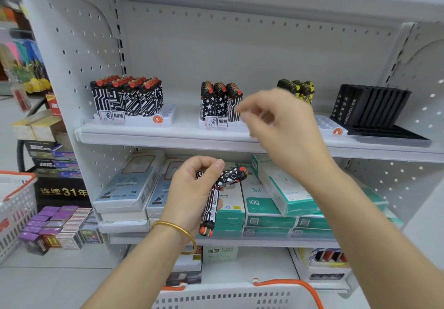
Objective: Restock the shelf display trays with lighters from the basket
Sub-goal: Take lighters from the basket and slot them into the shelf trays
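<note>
Backdrop: white pegboard shelving in a shop, with stacked cartons on the floor off to the left.
Top shelf [168, 138]: a white ledge carrying 4 display trays in a row.
Left tray [168, 116]: white, packed with black-and-white lighters [127, 97] standing upright with red caps, and round slots showing at its right end.
Middle tray [206, 126]: white too, with 3 short rows of star-patterned lighters [219, 99] upright at its left end.
Right side: yellow-and-black lighters [296, 87] stand at the back of a third white tray [324, 123], and just beside it a black tray [384, 135] holds flat black cases leaning back.
Left hand [192, 188]: down in front of the lower shelf with a gold bangle [177, 229] on the wrist, gripping a small bunch of lighters [211, 207]. 1 lies crosswise under the thumb and the others point down, red caps at the bottom.
Right hand [281, 121]: up at shelf height, right in front of the middle tray and just right of the star lighters. It's blurred, fingers curled loosely toward the thumb, and I can't tell whether anything is pinched there.
Basket [228, 296]: white plastic with an orange handle, at the bottom edge below both arms.
Second basket [14, 207]: same kind, at the far left edge.
Lower shelf: grey and teal boxes [264, 203] stacked flat behind the left hand.
</note>
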`<state>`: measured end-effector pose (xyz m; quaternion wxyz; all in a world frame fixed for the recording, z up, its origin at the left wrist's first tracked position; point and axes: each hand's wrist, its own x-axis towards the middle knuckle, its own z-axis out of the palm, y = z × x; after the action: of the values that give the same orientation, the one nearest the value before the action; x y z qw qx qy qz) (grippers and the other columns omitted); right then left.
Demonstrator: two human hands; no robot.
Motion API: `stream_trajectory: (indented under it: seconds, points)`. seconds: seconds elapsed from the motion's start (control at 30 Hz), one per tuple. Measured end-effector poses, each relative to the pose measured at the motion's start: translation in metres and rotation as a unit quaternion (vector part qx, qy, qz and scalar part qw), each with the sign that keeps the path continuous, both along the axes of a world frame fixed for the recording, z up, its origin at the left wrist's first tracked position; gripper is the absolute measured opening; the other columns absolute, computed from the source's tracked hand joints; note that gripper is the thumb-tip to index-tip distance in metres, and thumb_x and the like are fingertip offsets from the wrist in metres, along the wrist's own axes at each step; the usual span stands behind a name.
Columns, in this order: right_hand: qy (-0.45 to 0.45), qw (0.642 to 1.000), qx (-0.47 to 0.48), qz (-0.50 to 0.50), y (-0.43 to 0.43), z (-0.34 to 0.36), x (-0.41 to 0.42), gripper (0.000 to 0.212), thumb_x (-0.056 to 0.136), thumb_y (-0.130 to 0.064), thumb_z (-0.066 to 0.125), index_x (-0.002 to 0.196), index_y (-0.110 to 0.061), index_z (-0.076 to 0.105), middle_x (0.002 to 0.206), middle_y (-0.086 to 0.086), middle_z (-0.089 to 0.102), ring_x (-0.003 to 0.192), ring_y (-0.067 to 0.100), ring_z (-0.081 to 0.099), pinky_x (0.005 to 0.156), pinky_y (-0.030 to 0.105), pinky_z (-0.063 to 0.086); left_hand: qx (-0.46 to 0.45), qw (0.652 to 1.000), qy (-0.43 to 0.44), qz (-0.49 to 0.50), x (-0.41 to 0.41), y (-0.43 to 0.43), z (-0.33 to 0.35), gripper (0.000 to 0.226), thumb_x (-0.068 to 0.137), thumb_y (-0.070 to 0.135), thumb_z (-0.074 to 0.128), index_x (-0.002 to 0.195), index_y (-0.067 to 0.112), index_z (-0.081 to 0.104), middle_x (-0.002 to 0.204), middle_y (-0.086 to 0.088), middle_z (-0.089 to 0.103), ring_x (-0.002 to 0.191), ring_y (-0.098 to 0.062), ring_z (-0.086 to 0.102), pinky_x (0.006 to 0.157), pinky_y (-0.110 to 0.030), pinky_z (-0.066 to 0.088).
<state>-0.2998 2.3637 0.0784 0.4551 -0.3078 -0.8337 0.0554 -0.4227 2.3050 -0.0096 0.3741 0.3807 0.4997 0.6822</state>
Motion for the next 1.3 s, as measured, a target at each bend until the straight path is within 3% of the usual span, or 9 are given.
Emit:
stream_trajectory:
  seconds: [0.07, 0.17, 0.37, 0.57, 0.8, 0.93, 1.03, 1.13, 1.3]
  points:
    - [-0.082, 0.985, -0.139, 0.062, -0.015, -0.01, 0.008, 0.01, 0.087, -0.023, 0.062, 0.092, -0.022, 0.071, 0.084, -0.007, 0.065, 0.07, 0.007, 0.06, 0.065, 0.022, 0.047, 0.015, 1.0, -0.005, 0.001, 0.0, -0.001, 0.002, 0.011, 0.089, 0.015, 0.059, 0.078, 0.012, 0.059, 0.069, -0.008, 0.057, 0.047, -0.011, 0.049, 0.035, -0.019, 0.041]
    - [-0.092, 0.948, -0.263, 0.153, -0.02, -0.025, 0.014, 0.013, 0.081, -0.013, 0.07, 0.089, -0.022, 0.072, 0.082, -0.003, 0.07, 0.063, 0.011, 0.063, 0.064, 0.028, 0.053, 0.008, 1.0, -0.025, -0.016, 0.002, -0.003, 0.005, 0.013, 0.091, 0.016, 0.056, 0.079, 0.012, 0.059, 0.064, -0.004, 0.057, 0.046, -0.007, 0.051, 0.035, -0.018, 0.04]
    - [0.009, 0.964, -0.242, 0.113, -0.009, -0.029, 0.012, 0.005, 0.083, -0.012, 0.068, 0.079, -0.015, 0.066, 0.067, 0.014, 0.066, 0.053, 0.022, 0.063, 0.054, 0.03, 0.055, 0.015, 0.995, -0.064, -0.076, 0.002, -0.003, 0.004, 0.03, 0.079, 0.038, 0.055, 0.085, 0.009, 0.058, 0.062, -0.005, 0.058, 0.053, -0.013, 0.05, 0.035, -0.017, 0.036]
    - [0.003, 0.973, -0.216, 0.078, -0.005, -0.025, 0.009, 0.011, 0.085, -0.021, 0.066, 0.075, -0.016, 0.066, 0.052, 0.007, 0.062, 0.04, 0.015, 0.055, 0.047, 0.025, 0.049, 0.023, 0.99, -0.078, -0.113, 0.003, -0.005, 0.005, 0.018, 0.09, 0.023, 0.052, 0.089, 0.007, 0.059, 0.065, -0.006, 0.058, 0.054, -0.011, 0.049, 0.034, -0.017, 0.035]
    - [0.039, 0.955, -0.264, 0.126, -0.007, -0.025, 0.008, 0.014, 0.083, -0.008, 0.067, 0.087, -0.021, 0.063, 0.069, 0.007, 0.065, 0.062, 0.03, 0.066, 0.058, 0.038, 0.054, 0.029, 0.99, -0.107, -0.091, 0.001, -0.004, 0.004, 0.02, 0.089, 0.025, 0.052, 0.091, 0.006, 0.058, 0.069, -0.006, 0.059, 0.055, -0.011, 0.049, 0.034, -0.017, 0.035]
    - [0.051, 0.975, -0.186, 0.112, -0.007, -0.008, 0.002, 0.017, 0.081, -0.004, 0.068, 0.088, -0.019, 0.066, 0.078, 0.003, 0.065, 0.066, 0.015, 0.06, 0.055, 0.029, 0.051, 0.028, 0.992, -0.111, -0.058, -0.003, -0.002, 0.007, 0.021, 0.092, 0.023, 0.051, 0.094, 0.004, 0.059, 0.072, -0.008, 0.059, 0.055, -0.011, 0.048, 0.034, -0.017, 0.035]
    - [0.097, 0.986, -0.086, 0.104, 0.002, 0.018, -0.01, 0.02, 0.08, -0.001, 0.065, 0.092, -0.016, 0.068, 0.075, -0.014, 0.061, 0.065, -0.002, 0.054, 0.062, 0.016, 0.049, 0.022, 0.993, -0.112, -0.036, -0.007, 0.001, 0.012, 0.017, 0.093, 0.019, 0.051, 0.09, 0.004, 0.057, 0.071, -0.008, 0.058, 0.051, -0.009, 0.048, 0.034, -0.017, 0.035]
    - [0.048, 0.997, -0.007, 0.067, 0.009, 0.041, -0.022, 0.021, 0.08, -0.002, 0.061, 0.095, -0.014, 0.069, 0.075, -0.023, 0.054, 0.068, -0.007, 0.051, 0.068, 0.003, 0.036, 0.018, 0.993, -0.114, -0.028, -0.008, 0.001, 0.014, 0.015, 0.094, 0.016, 0.052, 0.091, 0.002, 0.053, 0.071, -0.009, 0.056, 0.048, -0.009, 0.048, 0.033, -0.016, 0.035]
    - [-0.091, 0.995, 0.037, 0.029, 0.026, 0.05, -0.036, 0.023, 0.085, -0.005, 0.057, 0.1, -0.019, 0.068, 0.086, -0.009, 0.059, 0.095, 0.021, 0.053, 0.088, 0.031, 0.041, 0.016, 0.995, -0.1, -0.019, -0.009, 0.001, 0.014, 0.014, 0.093, 0.016, 0.052, 0.094, 0.001, 0.052, 0.071, -0.01, 0.056, 0.048, -0.008, 0.048, 0.033, -0.017, 0.035]
